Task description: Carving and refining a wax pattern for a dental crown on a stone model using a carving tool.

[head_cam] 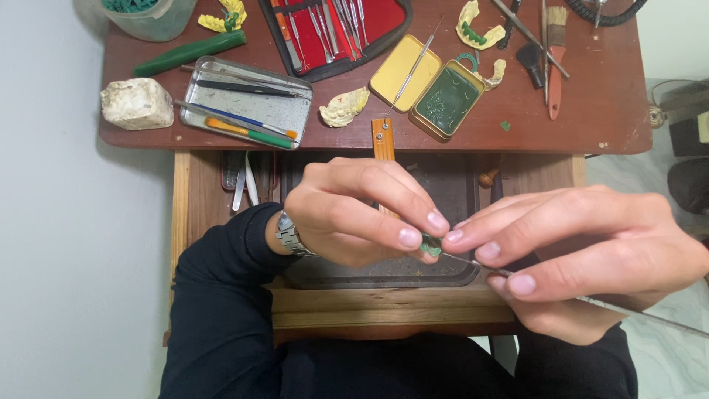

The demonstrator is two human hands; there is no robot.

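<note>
Head view: the left hand (354, 214) pinches a small green wax piece (431, 245) between thumb and fingertips, a metal watch (288, 235) on its wrist. The right hand (583, 262) meets it fingertip to fingertip, its fingers pressed together around one thin metal tool (591, 299) whose tip touches the wax piece and whose shaft runs out past the right wrist. Both hands hover over one dark tray (369, 273) set in an open wooden drawer (332, 310).

Beyond the hands, on the red-brown counter (591, 118), four yellowish dental casts show: one (344, 107) just past the left fingers, one (224, 16) far beyond the left hand, and two (478, 31) (493, 72) beyond the right fingers. Between these sits one open yellow tin (405, 68), its other half (447, 100) filled with green wax, with one slim probe (410, 74) lying across it. Farther out from the left hand lie one flat metal tray (247, 103) holding several tools, one white plaster block (137, 103), one green wax stick (190, 52) and one green cup (151, 18). Straight ahead, one red-lined case (336, 29) holds a row of instruments. Beyond the right hand lies one brush (556, 59) with an orange handle.
</note>
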